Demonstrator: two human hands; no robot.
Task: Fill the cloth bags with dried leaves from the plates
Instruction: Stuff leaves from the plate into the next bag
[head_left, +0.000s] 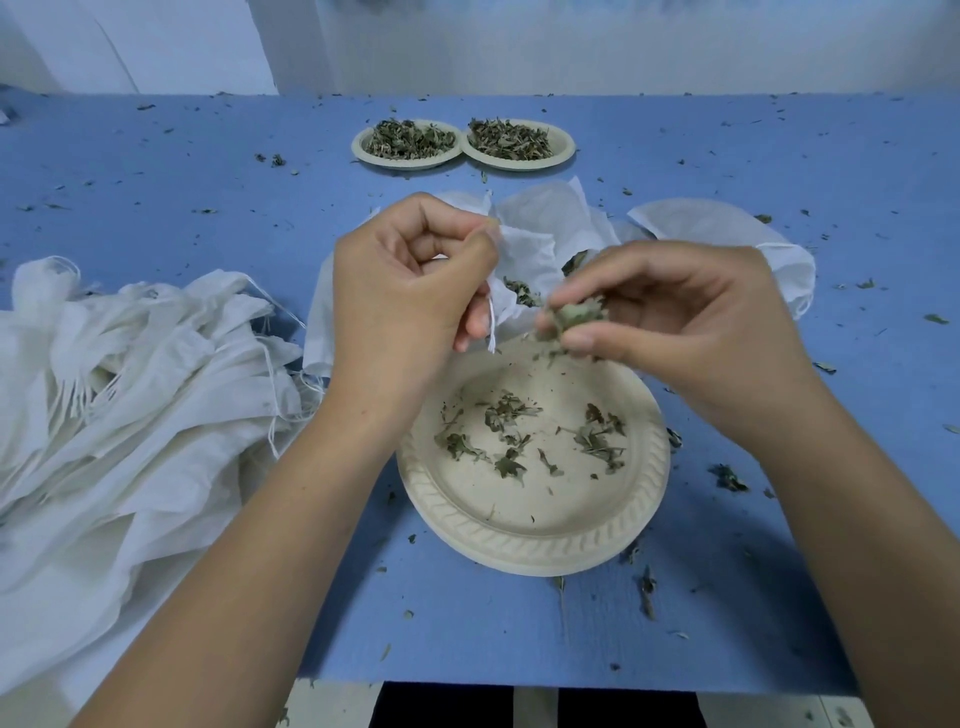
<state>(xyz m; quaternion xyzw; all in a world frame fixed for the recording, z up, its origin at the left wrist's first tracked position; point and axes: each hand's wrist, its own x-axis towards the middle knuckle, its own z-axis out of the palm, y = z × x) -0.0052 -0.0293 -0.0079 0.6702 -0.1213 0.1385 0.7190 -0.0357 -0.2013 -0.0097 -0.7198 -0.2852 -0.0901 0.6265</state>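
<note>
Bench (208, 156): blue, flecked with dark leaf bits. Near plate (535, 540): cream, ribbed rim pattern. Far plates (363, 153): cream. Leaves (506, 410): grey-green. Cloth bags (130, 374) at left: white.

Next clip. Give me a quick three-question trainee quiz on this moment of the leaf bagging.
1. True or false: the right hand pinches a clump of dried leaves.
2. What does the left hand hold? A) a plate B) the open cloth bag C) nothing
3. How many plates are on the table?
Key: 1 true; 2 B; 3 three: the near plate, almost emptied, plus the far left plate and far right plate, both heaped.
</note>
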